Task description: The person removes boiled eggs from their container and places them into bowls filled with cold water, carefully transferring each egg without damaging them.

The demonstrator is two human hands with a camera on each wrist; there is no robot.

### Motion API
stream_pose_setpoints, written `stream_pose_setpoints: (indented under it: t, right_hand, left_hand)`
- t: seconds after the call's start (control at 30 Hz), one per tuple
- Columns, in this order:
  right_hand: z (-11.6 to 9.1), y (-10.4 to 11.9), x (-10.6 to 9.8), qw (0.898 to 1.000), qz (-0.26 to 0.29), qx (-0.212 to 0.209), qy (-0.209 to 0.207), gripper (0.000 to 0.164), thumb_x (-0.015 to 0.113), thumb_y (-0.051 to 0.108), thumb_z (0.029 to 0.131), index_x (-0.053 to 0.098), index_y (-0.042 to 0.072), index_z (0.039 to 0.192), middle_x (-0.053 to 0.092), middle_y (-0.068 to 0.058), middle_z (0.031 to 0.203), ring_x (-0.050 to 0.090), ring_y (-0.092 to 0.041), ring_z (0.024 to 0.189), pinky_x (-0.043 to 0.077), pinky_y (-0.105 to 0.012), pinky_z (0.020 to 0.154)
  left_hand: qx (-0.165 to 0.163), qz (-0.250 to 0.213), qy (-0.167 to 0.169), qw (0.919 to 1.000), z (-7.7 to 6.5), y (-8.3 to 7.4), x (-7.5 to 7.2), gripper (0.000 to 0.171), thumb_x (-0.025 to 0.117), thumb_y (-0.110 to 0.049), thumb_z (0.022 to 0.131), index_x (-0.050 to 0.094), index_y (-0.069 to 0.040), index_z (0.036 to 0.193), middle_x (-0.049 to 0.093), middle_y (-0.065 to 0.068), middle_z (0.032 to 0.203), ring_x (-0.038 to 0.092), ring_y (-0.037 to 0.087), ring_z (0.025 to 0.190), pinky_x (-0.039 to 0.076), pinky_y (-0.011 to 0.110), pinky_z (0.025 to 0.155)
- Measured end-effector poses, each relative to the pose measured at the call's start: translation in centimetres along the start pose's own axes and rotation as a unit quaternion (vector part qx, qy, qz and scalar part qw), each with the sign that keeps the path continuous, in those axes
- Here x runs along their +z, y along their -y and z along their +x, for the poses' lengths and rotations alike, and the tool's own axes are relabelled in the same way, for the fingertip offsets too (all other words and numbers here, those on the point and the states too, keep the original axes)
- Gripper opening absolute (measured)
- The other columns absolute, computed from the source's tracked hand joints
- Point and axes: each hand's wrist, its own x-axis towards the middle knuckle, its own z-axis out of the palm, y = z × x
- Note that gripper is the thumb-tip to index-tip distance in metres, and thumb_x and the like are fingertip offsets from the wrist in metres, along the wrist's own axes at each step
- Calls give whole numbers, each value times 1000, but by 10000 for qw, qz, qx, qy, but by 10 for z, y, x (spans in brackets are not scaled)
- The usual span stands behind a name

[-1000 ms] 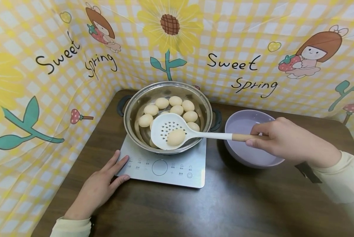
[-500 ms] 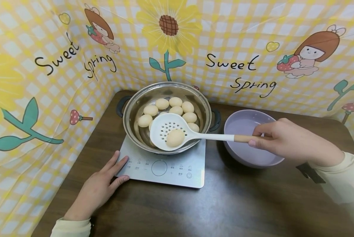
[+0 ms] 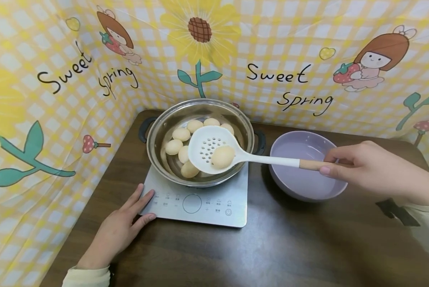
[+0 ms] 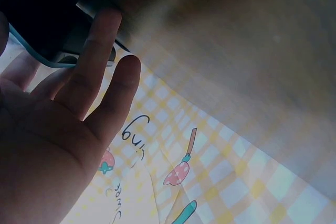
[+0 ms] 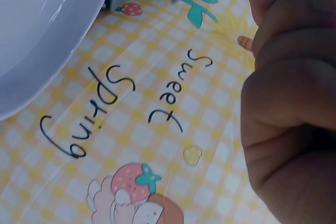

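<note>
In the head view my right hand [image 3: 372, 169] grips the wooden end of a white skimmer [image 3: 271, 160], which extends left over a steel pot [image 3: 200, 108]. One egg [image 3: 223, 157] lies in the skimmer's perforated head, raised above the pot. Several more eggs [image 3: 181, 134] sit in the pot, some hidden behind the skimmer. My left hand [image 3: 117, 225] rests with extended fingers at the left edge of the induction cooker [image 3: 214, 217] beneath the pot. In the left wrist view that hand [image 4: 68, 124] has its fingers stretched out. The right wrist view shows curled fingers [image 5: 299, 40].
A lavender bowl [image 3: 302, 183] stands right of the pot, partly under my right hand and the skimmer handle. Dark pot handles [image 3: 260, 142] stick out at both sides. Patterned yellow cloth [image 3: 257, 40] walls the brown table [image 3: 271, 247] at the back and left.
The skimmer with its egg has risen and shifted right, uncovering eggs at the pot's front left. My right hand has moved right with it. The left hand stays put.
</note>
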Motion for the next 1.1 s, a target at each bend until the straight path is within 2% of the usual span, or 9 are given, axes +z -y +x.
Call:
stream_pose_setpoints:
  t: [0.2, 0.43, 0.57, 0.73, 1.1]
  right_hand:
    - [-15, -14, -5, 9998, 50, 79, -180, 17, 72, 23, 97, 67, 35, 86, 37, 17, 55, 36, -3, 45, 32, -25, 41]
    - [-40, -32, -9, 9981, -16, 95, -602, 24, 73, 14, 94, 66, 34, 84, 37, 19, 56, 35, -2, 49, 29, -24, 43]
    - [-58, -43, -8, 9959, 154, 410, -794, 27, 73, 10, 93, 66, 34, 82, 32, 17, 49, 30, -1, 45, 26, -23, 38]
    - [-77, -58, -4, 9923, 490, 909, -687, 28, 70, 8, 95, 67, 34, 85, 34, 14, 44, 30, -3, 38, 25, -25, 31]
    - [-109, -91, 10, 9804, 964, 1479, -876, 35, 62, 6, 100, 65, 37, 84, 35, 8, 44, 31, -8, 34, 25, -26, 28]
  left_hand:
    - [33, -32, 2, 10000, 0, -1, 0, 66, 67, -40, 98, 45, -17, 155, 29, 17, 162, 60, 49, 115, 49, 63, 83]
    - [31, -80, 9, 10000, 0, -2, 3, 66, 67, -39, 98, 44, -17, 155, 29, 17, 161, 60, 48, 115, 49, 63, 82]
    - [56, -39, 8, 10000, 0, -3, 1, 65, 67, -40, 98, 45, -16, 155, 30, 18, 161, 61, 49, 113, 50, 63, 81]
    - [74, 59, -25, 10000, 0, -3, -2, 65, 67, -40, 98, 46, -15, 154, 30, 19, 161, 62, 51, 110, 50, 62, 79]
    - [71, 69, -26, 9999, 0, -2, 0, 65, 66, -41, 99, 44, -17, 155, 29, 18, 161, 60, 51, 113, 50, 63, 81]
